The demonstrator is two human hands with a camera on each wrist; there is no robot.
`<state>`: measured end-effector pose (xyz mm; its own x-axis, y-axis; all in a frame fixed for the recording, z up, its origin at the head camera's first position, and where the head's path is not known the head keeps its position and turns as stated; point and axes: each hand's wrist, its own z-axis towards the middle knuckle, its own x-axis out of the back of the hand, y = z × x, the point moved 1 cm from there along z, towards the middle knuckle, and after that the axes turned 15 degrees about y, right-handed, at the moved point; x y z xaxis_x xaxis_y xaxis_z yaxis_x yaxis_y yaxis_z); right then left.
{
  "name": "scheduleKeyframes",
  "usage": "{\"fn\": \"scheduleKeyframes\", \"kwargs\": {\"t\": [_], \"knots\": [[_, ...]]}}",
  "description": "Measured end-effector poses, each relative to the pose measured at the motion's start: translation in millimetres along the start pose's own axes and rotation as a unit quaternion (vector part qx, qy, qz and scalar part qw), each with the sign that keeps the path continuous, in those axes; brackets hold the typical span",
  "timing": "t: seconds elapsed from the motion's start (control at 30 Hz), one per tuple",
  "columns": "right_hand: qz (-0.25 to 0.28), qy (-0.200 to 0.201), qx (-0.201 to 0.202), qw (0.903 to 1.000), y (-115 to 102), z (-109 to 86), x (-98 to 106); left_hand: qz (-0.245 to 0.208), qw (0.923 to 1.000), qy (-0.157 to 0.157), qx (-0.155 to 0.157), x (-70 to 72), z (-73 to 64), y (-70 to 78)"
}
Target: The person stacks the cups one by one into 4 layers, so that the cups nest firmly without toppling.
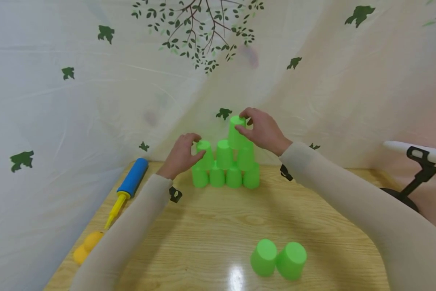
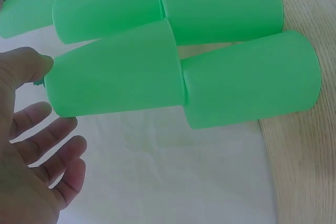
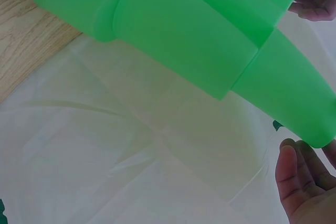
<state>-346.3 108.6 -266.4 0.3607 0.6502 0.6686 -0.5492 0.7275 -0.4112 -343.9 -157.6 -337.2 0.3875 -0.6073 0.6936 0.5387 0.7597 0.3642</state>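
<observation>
Green cups stand upside down in a stack: several in the bottom row (image 1: 216, 178), three in the second row, and one top cup (image 1: 236, 135) above the middle (image 1: 224, 155) and right cups of that row. My right hand (image 1: 263, 128) holds the top cup near its upper end, thumb in front. In the right wrist view its fingertips (image 3: 287, 153) lie at that end, with the thumb out of sight. My left hand (image 1: 181, 155) is at the second row's left cup (image 2: 113, 72); its thumb touches the upper edge, and the other fingers are spread, relaxed.
Two more upturned green cups (image 1: 264, 258) stand near the table's front. On the left lie a blue and yellow hand pump (image 1: 132, 178) and orange balls (image 1: 93, 241). A black stand (image 1: 414, 182) with a white tube is at right; a leaf-printed curtain (image 1: 189, 97) hangs behind.
</observation>
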Motion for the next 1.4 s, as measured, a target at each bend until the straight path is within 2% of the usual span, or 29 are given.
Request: {"fn": "scheduleKeyframes", "kwargs": {"t": [0.53, 0.63, 0.77, 0.9, 1.03, 1.23, 1.4], "knots": [[0.012, -0.003, -0.022, 0.9997, 6.4, -12.8, 9.2, -0.001, 1.0000, 0.007, -0.002, 1.0, -3.8, -3.4], [0.009, 0.008, -0.014, 0.9998, 11.0, -20.0, 14.1, 0.006, 0.9995, 0.025, -0.020, 4.8, -6.5, -3.1], [0.013, 0.023, 0.005, 0.9996, 19.5, -34.5, 21.3, 0.016, 0.9964, 0.056, -0.062, 10.7, -15.7, 0.4], [0.009, 0.028, 0.037, 0.9989, 24.5, -56.0, 31.3, 0.007, 0.9927, 0.063, -0.102, 15.7, -32.9, 9.2], [-0.002, 0.025, 0.083, 0.9962, 26.2, -85.6, 44.2, -0.018, 0.9883, 0.050, -0.143, 16.0, -54.2, 26.5], [0.009, 0.024, 0.152, 0.9881, 19.3, -135.6, 61.8, -0.064, 0.9794, 0.033, -0.189, 18.0, -85.9, 60.1], [0.011, 0.004, 0.161, 0.9869, 10.7, -188.2, 77.9, -0.096, 0.9659, 0.010, -0.240, 11.3, -109.3, 93.8]]}}
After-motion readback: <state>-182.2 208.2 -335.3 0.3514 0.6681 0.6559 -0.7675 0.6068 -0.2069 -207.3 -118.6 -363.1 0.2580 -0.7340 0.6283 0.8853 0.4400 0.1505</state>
